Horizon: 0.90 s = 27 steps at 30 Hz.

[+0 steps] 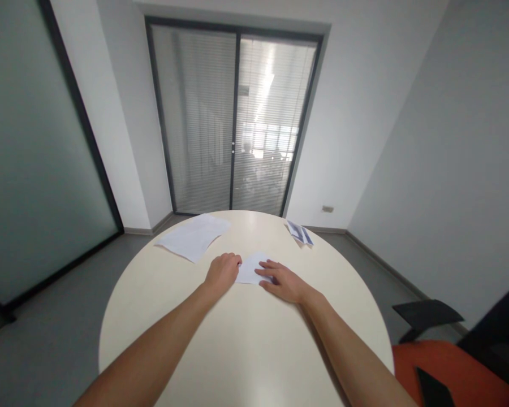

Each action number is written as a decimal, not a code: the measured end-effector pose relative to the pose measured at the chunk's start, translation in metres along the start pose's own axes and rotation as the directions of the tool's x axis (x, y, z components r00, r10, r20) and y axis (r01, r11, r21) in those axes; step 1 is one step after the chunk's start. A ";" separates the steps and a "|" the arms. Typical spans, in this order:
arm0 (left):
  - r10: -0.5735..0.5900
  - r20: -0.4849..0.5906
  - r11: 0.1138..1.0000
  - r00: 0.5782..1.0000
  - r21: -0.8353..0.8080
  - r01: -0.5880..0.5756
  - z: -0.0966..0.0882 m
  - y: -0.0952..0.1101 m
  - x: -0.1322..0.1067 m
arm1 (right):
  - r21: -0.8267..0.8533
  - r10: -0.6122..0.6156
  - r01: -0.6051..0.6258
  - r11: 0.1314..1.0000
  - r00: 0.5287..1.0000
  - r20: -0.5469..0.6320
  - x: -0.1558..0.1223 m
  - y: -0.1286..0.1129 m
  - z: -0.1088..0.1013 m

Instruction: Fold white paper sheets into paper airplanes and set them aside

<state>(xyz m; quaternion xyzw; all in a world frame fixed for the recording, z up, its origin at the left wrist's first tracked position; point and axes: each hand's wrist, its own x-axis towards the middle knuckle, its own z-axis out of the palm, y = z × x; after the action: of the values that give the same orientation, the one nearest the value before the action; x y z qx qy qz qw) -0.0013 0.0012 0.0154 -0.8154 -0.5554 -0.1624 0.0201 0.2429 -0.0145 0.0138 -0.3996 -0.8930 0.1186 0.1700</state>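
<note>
While a frosted glass panel (34, 147) stands beyond the left side of the round, cream surface (220, 350), a large white sheet (190, 236) lies near the far left edge, its left corner reaching the rim; behind the far edge, glass doors (233, 124) carry pale blinds; your left hand (223, 273) is next, set between the middle of the surface and its far edge, its fingers curled in at the left side of the small white paper (249, 272); you cannot tell from here whether they pinch it; that paper lies flat between your two hands, partly covered on its right; your right hand (282, 281) rests there palm down, its fingers spread wide and touching the paper without gripping it; near the far right edge you have printed pieces (300, 233) lying just beside one another, well apart from your hands; beyond the near right edge stands a chair with an orange seat (445, 370) and dark armrests (427, 314).
</note>
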 end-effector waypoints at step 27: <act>0.225 0.023 0.973 0.974 -0.060 -0.223 0.001 0.021 -0.012 | -0.053 0.244 -0.240 0.969 0.963 0.117 0.001 -0.006 -0.002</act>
<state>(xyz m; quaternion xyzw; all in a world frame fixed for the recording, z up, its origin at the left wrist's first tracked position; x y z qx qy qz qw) 0.0140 -0.0168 0.0138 -0.8752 -0.4553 -0.1631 0.0067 0.2394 -0.0178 0.0176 -0.5008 -0.8483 0.1458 0.0914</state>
